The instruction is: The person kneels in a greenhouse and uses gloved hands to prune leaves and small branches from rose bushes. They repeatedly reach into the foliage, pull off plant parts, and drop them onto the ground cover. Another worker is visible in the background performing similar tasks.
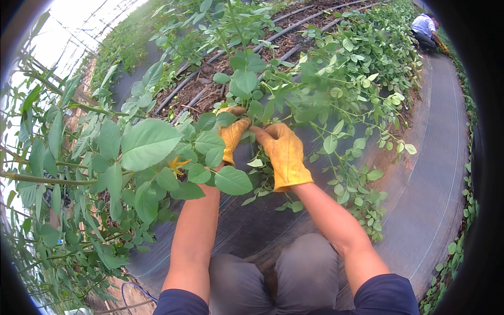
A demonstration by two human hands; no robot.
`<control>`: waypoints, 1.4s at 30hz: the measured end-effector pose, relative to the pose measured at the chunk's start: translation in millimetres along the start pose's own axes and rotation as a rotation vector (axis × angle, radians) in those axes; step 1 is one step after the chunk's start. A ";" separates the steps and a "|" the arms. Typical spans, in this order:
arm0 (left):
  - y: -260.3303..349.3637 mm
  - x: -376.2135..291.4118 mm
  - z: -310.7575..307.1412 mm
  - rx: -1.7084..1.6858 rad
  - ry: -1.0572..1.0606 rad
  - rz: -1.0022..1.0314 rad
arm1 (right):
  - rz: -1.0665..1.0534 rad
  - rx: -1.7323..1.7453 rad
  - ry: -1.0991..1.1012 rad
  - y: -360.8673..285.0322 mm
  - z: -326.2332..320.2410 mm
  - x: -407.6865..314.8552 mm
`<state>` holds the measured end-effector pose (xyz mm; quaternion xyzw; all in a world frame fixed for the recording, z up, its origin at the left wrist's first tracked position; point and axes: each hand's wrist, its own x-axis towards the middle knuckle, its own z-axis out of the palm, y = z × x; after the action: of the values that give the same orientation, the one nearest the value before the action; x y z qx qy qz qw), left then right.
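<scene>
Both my hands wear yellow leather work gloves and meet among the leafy stems of a rose-like bush. My left hand [233,134] is at a green stem [247,103], its fingers curled around that spot and its palm partly behind leaves. Close against it on the right, my right hand [284,151] has thumb and forefinger bent together at the same stems; what lies between the fingertips is hidden. A large serrated leaf [150,144] hangs in front at the left. Leafy shoots [330,143] spread out to the right of the gloves.
Black ground-cover fabric [437,145] runs beneath me and along the right path. Drip irrigation hoses [291,28] cross the mulched bed ahead. Thick branches [47,180] reach in from the left. A co-worker [427,33] crouches far off at the upper right. A thin blue hose [132,284] lies lower left.
</scene>
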<state>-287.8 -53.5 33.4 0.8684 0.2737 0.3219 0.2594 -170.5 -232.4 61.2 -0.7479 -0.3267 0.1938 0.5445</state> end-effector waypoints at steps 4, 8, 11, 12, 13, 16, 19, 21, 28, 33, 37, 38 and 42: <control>-8.3 4.3 -3.2 0.025 -0.064 -0.073 | 0.042 0.032 -0.147 23.8 -9.2 -13.2; -4.8 8.9 6.6 0.161 -0.028 -0.058 | 0.110 -0.037 -0.244 41.4 4.9 -14.7; -0.6 6.9 10.7 0.116 0.014 -0.082 | 0.109 -0.023 -0.240 42.4 4.2 -16.0; -0.5 5.2 10.5 0.089 0.029 -0.076 | 0.094 -0.037 -0.239 41.1 0.9 -17.4; -1.8 4.1 8.7 0.061 0.042 -0.087 | 0.072 -0.043 -0.221 39.4 -4.6 -16.7; -11.9 0.8 -0.5 0.142 -0.014 0.068 | -0.209 -0.046 0.010 32.1 -20.4 -13.6; -24.5 3.4 -4.8 0.160 -0.043 0.225 | -0.467 -0.202 0.167 20.3 -22.3 4.8; -28.8 3.6 -6.1 0.185 -0.067 0.281 | -0.669 -0.337 0.189 12.5 -15.8 21.5; 1.1 -5.3 -12.5 0.069 0.051 0.045 | -0.629 -0.576 0.033 20.7 23.4 60.8; 25.6 -4.9 -37.1 0.422 -0.084 0.219 | -0.571 -0.690 -0.002 9.0 32.8 70.9; 27.9 -3.4 -39.0 0.373 -0.110 0.116 | -0.177 -0.227 -0.382 -8.2 8.4 79.3; 26.2 -3.7 -37.6 0.335 -0.097 0.114 | -0.028 -0.044 -0.424 -6.1 5.4 75.7; 15.7 -4.2 -32.1 0.203 -0.035 0.114 | 0.221 0.590 -0.572 21.9 2.0 60.3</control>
<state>-308.2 -58.6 62.6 0.9099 0.2505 0.2915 0.1561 -122.8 -193.2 43.9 -0.5066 -0.3127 0.5359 0.5987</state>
